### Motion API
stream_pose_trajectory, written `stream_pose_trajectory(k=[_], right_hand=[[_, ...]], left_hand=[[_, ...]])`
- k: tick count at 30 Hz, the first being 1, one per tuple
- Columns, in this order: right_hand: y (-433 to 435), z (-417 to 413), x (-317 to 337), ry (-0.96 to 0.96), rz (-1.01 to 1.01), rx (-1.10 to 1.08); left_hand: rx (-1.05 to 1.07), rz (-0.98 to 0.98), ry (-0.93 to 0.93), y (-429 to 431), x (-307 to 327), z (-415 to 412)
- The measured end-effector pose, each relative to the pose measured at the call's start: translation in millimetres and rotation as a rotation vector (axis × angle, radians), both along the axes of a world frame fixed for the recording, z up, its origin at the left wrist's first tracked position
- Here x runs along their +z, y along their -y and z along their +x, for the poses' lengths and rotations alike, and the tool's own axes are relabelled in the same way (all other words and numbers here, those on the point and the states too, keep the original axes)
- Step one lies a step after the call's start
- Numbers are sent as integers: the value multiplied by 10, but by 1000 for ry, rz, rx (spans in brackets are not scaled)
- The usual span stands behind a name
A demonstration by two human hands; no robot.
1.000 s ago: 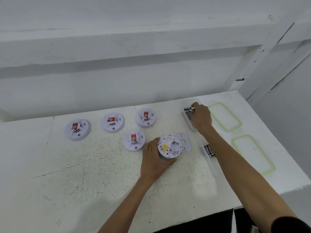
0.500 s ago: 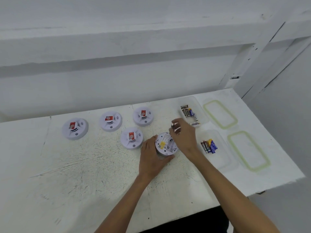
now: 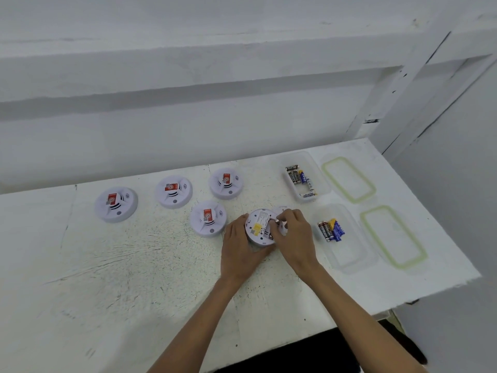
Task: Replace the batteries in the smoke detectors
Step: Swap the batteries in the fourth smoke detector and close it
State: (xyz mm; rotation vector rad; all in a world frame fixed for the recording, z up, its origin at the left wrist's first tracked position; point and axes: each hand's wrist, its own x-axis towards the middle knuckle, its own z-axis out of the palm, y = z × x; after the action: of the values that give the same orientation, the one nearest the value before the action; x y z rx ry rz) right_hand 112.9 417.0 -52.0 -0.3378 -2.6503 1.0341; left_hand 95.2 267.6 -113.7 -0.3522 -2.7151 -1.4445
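At centre of the surface (image 3: pixel 134 278), our left hand (image 3: pixel 242 251) grips the upturned detector (image 3: pixel 259 227); at its 3 o'clock, our right hand (image 3: pixel 294 238) pinches a battery (image 3: pixel 274 220).

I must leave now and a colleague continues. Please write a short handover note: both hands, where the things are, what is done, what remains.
Left hand: steadies the flipped detector, back side up.
Right hand: fingertips pinch a battery over the compartment of that detector; not clearly seated yet.
Four closed detectors lie face up to the left.
Far container and near container both hold batteries; two lids lie at their right.
Left: finish this detector, close it, then check the other four.
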Motion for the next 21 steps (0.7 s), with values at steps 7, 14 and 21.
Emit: stream_pose_trajectory(k=[7,14,21], right_hand=[[3,91,-104,-57,318,53],[1,140,-79,-32,682,133],[-158,-173,280,30,312,110]], left_hand=[[5,11,-3,18,76,47],[24,-5,7,14,35,51],[-5,29,31,19,33,6]])
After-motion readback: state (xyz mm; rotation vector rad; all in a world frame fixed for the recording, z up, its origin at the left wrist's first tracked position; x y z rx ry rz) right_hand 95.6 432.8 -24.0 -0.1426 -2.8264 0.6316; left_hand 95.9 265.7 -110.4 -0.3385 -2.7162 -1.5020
